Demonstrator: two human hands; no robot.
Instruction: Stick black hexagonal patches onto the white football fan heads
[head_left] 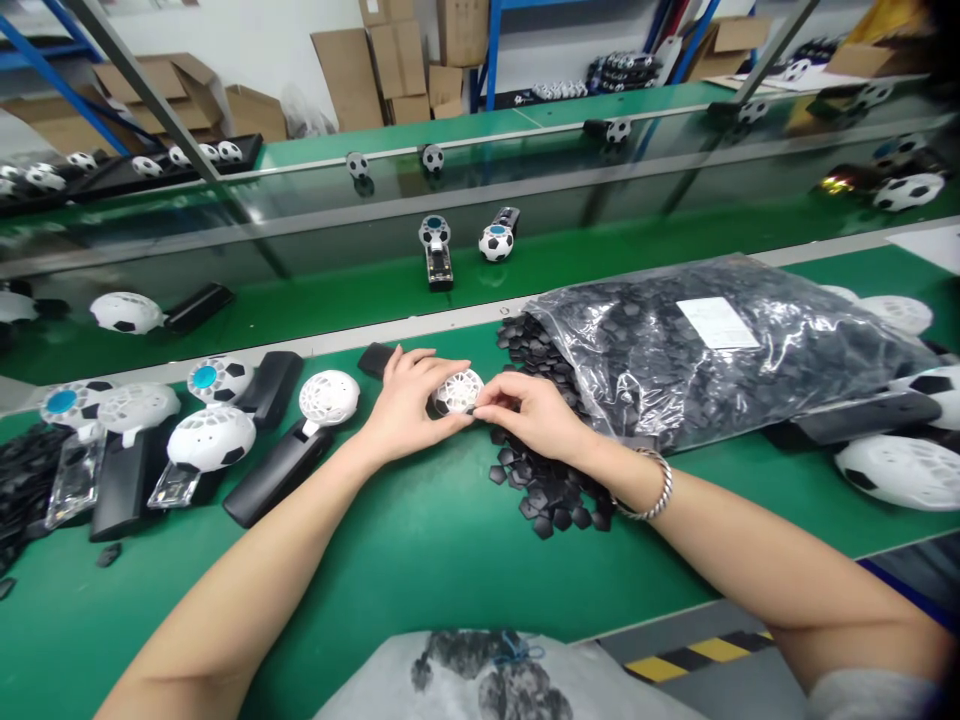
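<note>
Near the middle of the green table [390, 540], my left hand [412, 400] is wrapped round a white ball-shaped shell [459, 392] with openings in its surface. A black handle [375, 359] shows behind that hand. My right hand [525, 405] is closed, thumb and forefinger pinched against the right edge of the shell, on a small dark piece [472, 411] that looks like a black pentagon. Loose black pentagons [544, 495] lie under and beside my right hand, spilling from a clear plastic bag [667, 350].
Several ball-headed units [330, 398] with handles lie at the left, near more black pentagons [26, 490]. White ball units [904, 470] lie at the right. Beyond the table edge, a green conveyor [337, 310] carries two units [435, 235].
</note>
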